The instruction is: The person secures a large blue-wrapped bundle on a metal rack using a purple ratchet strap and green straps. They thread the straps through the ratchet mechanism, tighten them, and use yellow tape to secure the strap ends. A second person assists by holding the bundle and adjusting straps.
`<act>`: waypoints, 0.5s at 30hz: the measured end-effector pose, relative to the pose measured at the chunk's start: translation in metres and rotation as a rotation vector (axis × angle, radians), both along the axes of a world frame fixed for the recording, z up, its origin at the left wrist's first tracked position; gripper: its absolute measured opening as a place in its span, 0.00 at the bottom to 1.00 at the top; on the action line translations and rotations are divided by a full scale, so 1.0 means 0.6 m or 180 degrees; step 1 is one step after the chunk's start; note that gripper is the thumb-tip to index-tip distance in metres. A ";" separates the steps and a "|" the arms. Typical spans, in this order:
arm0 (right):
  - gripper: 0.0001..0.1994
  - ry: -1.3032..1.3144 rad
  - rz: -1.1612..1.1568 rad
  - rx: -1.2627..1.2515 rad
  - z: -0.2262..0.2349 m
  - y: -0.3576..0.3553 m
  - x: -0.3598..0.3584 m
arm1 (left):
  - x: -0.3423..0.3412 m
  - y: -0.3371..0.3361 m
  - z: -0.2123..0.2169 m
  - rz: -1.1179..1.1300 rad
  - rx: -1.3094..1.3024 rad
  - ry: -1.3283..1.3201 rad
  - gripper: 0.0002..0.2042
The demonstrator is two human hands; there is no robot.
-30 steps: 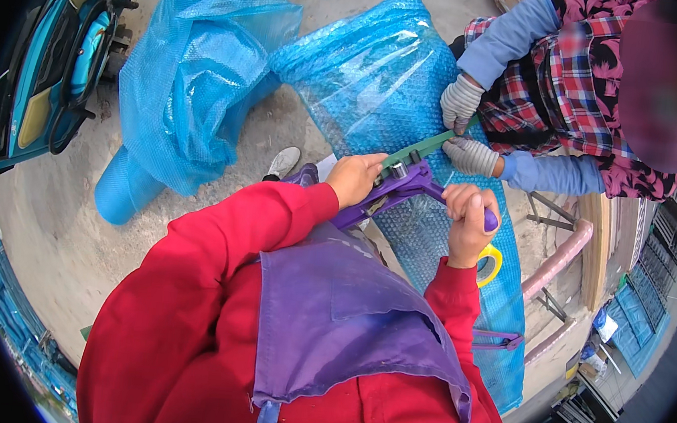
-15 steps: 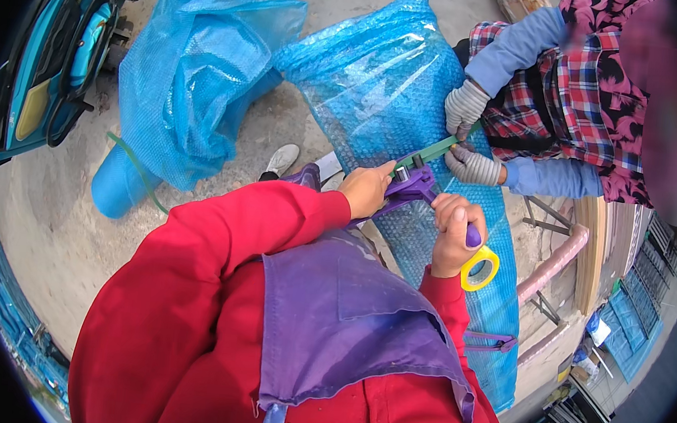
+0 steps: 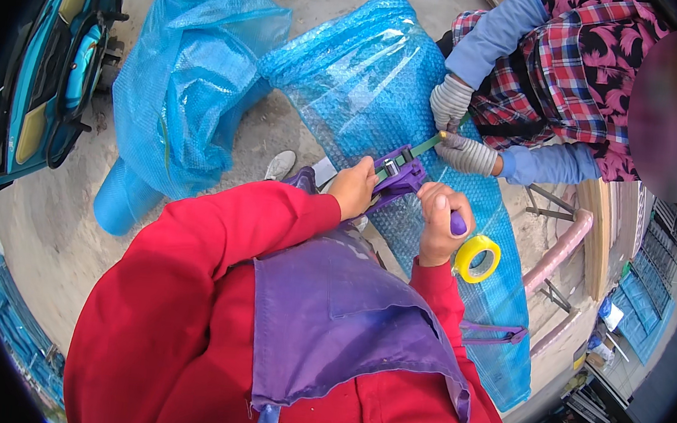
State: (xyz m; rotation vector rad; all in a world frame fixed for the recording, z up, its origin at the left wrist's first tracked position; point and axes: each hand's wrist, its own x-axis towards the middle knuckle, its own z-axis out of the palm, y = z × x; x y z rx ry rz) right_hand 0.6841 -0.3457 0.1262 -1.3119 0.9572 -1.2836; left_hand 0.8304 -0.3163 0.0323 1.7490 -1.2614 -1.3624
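Observation:
A purple strapping tensioner (image 3: pixel 403 174) lies over a bundle wrapped in blue bubble wrap (image 3: pixel 390 79), with a green strap (image 3: pixel 425 146) running through it. My left hand (image 3: pixel 353 189) is closed on the tensioner's left end, beside the strap. My right hand (image 3: pixel 444 222) wraps round its purple handle (image 3: pixel 457 223). Across from me, a co-worker's two grey-gloved hands (image 3: pixel 469 155) pinch the strap at the bundle's far edge. A yellow-rimmed roll of clear tape (image 3: pixel 477 258) rests on the wrap by my right hand.
A second purple tool (image 3: pixel 494 334) lies on the wrap near my right arm. To the left stands a blue bubble wrap roll (image 3: pixel 125 197), its loose sheet (image 3: pixel 197 78) crumpled above. A teal vehicle (image 3: pixel 53 66) is at far left; a pink-wrapped bar (image 3: pixel 560 251) at right.
The view has shifted a little. Both my hands keep hold of the tensioner, and the handle has turned slightly. The strap's loose tail at left has moved up onto the crumpled wrap.

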 end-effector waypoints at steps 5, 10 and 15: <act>0.09 0.0203 -0.0008 0.0050 -0.003 -0.004 0.007 | 0.006 -0.010 -0.023 -0.0094 0.0269 0.0176 0.07; 0.09 0.0079 -0.0135 0.0312 0.000 -0.007 0.001 | 0.025 -0.007 0.002 0.0082 0.0885 0.0934 0.10; 0.10 -0.0152 0.0004 -0.0093 0.007 -0.006 -0.009 | 0.046 0.043 -0.008 0.0005 0.0731 0.0473 0.15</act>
